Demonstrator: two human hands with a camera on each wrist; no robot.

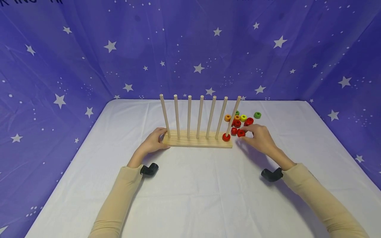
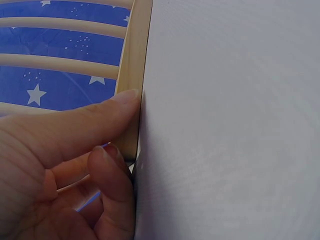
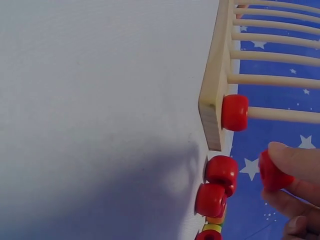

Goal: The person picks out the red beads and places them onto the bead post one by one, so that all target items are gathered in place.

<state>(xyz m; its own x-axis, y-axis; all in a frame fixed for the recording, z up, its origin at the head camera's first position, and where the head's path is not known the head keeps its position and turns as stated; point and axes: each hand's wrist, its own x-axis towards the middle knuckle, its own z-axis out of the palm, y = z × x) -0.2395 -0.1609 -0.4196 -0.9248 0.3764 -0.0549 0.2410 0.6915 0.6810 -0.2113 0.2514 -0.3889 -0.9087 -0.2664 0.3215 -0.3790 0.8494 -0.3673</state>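
A wooden rack (image 1: 196, 142) with a row of upright pegs stands on the white-covered table. My left hand (image 1: 152, 141) grips the left end of its base; the thumb (image 2: 117, 107) presses along the front edge. Between the thumb and fingers of my right hand (image 1: 261, 138) is a red bead (image 3: 271, 172), pinched and raised off the table, just right of the rack. One red bead (image 1: 226, 137) sits at the bottom of the rightmost peg. Loose red beads (image 3: 221, 170) lie beneath and beside the right hand.
Behind the right hand lie several more beads, among them an orange bead (image 1: 227, 118), a yellow bead (image 1: 243, 118) and, farther right, a green bead (image 1: 257, 115). A blue star-patterned cloth (image 1: 199, 49) hangs beyond the table's back edge.
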